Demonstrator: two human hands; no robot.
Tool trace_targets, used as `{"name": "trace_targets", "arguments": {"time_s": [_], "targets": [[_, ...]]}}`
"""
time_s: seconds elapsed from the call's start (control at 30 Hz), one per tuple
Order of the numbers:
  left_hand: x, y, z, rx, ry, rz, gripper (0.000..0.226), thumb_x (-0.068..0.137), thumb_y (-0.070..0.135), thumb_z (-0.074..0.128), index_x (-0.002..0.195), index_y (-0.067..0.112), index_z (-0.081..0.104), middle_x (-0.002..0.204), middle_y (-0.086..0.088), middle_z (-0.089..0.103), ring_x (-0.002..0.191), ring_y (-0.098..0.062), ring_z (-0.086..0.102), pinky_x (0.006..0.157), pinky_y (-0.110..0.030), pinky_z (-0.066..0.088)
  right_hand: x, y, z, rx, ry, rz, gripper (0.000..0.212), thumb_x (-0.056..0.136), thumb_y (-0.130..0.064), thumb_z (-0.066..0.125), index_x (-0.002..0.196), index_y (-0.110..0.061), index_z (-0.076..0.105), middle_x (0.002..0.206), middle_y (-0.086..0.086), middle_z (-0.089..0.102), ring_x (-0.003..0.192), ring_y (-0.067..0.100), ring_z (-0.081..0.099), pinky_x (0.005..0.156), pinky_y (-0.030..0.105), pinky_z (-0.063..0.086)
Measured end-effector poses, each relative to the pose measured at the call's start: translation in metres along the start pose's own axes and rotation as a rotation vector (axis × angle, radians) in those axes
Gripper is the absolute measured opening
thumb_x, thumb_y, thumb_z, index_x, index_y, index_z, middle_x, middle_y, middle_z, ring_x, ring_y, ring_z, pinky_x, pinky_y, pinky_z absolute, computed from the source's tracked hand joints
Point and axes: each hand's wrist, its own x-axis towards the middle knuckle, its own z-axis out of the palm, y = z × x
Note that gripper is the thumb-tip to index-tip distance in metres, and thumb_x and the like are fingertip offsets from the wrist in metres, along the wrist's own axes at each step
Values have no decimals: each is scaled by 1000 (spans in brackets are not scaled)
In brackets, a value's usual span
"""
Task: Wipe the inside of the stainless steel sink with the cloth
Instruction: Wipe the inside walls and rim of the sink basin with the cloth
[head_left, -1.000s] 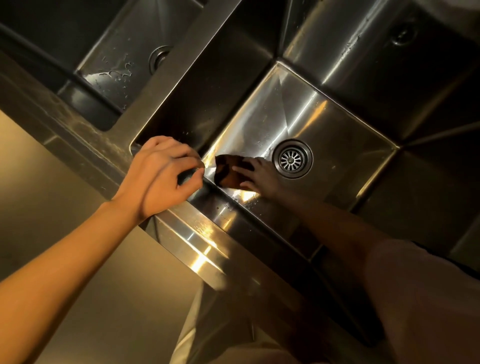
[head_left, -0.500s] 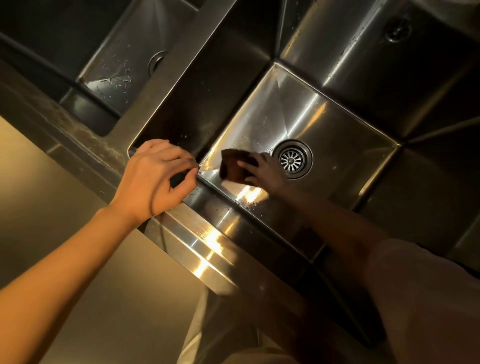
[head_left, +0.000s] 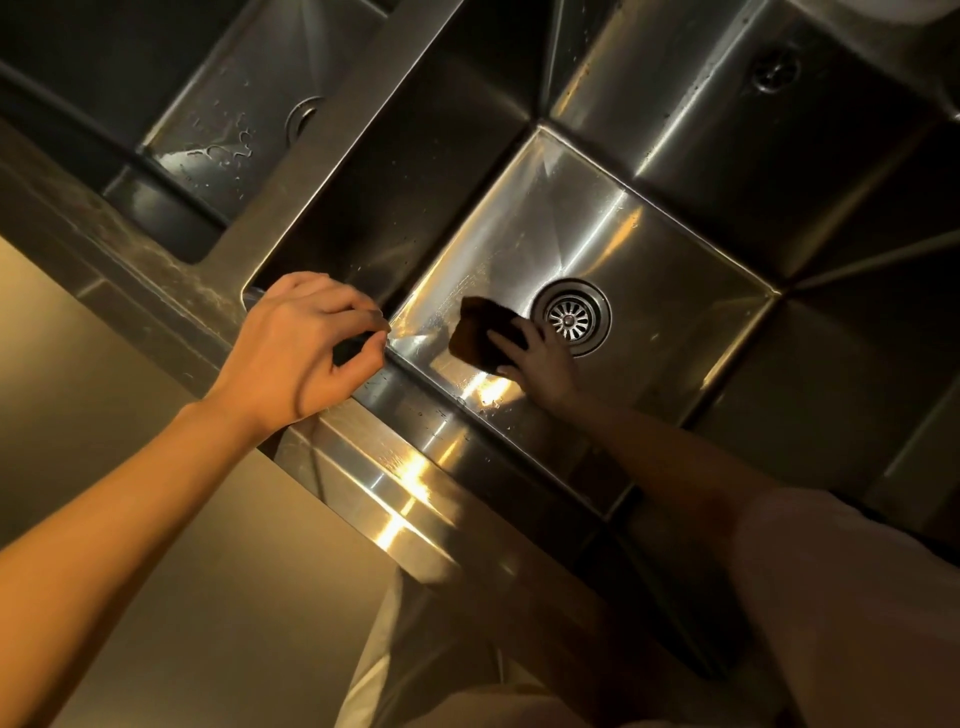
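Dark cloth (head_left: 480, 335) lying flat on the floor of the stainless steel sink (head_left: 649, 249), just beside the round drain strainer (head_left: 570, 317), on the side of the strainer toward the near-left corner of the basin. The right hand (head_left: 543, 364) reaches down into the basin and holds the cloth, fingers laid over its near edge and thumb at its side; the hand lies in shadow, so how far the fingers wrap under the cloth cannot be told. The right forearm crosses the near wall of the sink, a pale sleeve (head_left: 831, 597) covering the upper arm. Bright reflections fall on the basin floor next to the cloth and on the near wall below it. The left hand (head_left: 306, 348) rests on the front rim of the bench (head_left: 395, 467) at the near-left corner of the same basin, fingers curled toward the thumb; whether they pinch anything cannot be told. Beyond a steel divider, on the far side of the left hand from the drain strainer, lies a second basin (head_left: 228, 119) with water drops on its floor and its own drain partly seen. A small round fitting (head_left: 775, 70) sits high on the far wall of the main sink
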Motion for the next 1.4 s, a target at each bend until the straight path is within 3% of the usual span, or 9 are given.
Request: {"name": "trace_targets", "arguments": {"time_s": [0.13,0.23,0.4,0.6,0.67,0.83,1.0,1.23,1.4], "targets": [[-1,0,0,-2,9,-17,40,95,35,43,93,12,76,96,-3,72,91,-21,65,94,-38,42,-9,1,4,-81,6,-252,64,65,-49,80,124,-30,63,117,12,63,89,32,61,75,36,53],[-1,1,0,-10,25,-29,38,94,33,45,92,12,76,95,-2,72,90,-21,65,93,-39,43,-12,-2,8,-31,5,-302,64,65,-46,81,124,-29,63,116,13,63,90,34,61,76,38,54],[-2,0,-1,-18,29,-24,39,95,34,44,93,12,77,95,-2,72,88,-20,65,93,-39,43,35,12,-10,115,-22,10,58,81,-38,70,135,-28,52,132,19,51,103,44,51,88,47,47],[-1,2,-1,-12,75,-21,38,95,31,46,89,10,77,92,-3,72,85,-21,67,93,-41,46,75,0,-23,88,40,346,53,95,-42,48,145,-30,35,144,15,37,116,38,41,97,42,36],[-2,2,-1,-19,87,-20,37,95,30,46,89,10,77,91,-4,72,85,-21,67,93,-41,46,67,-23,-11,101,19,328,54,95,-45,48,145,-31,34,143,16,37,116,38,41,96,42,36],[-2,3,-1,-16,83,-26,37,96,31,46,88,11,76,92,-2,72,87,-21,67,93,-40,46,51,-75,11,173,-85,44,56,86,-47,61,138,-33,46,139,11,45,116,36,44,94,45,43],[-3,2,-2,-34,88,-34,37,96,29,45,89,10,77,92,-3,72,86,-22,66,92,-41,47,65,-55,2,91,-106,-60,57,87,-49,58,140,-36,42,139,9,45,118,34,44,94,44,43],[-3,0,-1,-30,107,-35,36,96,28,47,86,11,78,89,-2,72,83,-19,65,94,-38,45,100,11,-29,112,53,380,55,94,-43,51,145,-31,35,144,13,37,119,36,42,98,43,37],[-3,3,-2,-12,61,-14,35,95,31,48,87,14,77,94,0,72,87,-19,65,98,-40,43,93,-17,-18,83,67,383,56,94,-47,47,146,-30,34,143,15,38,115,36,43,97,43,39]]}}
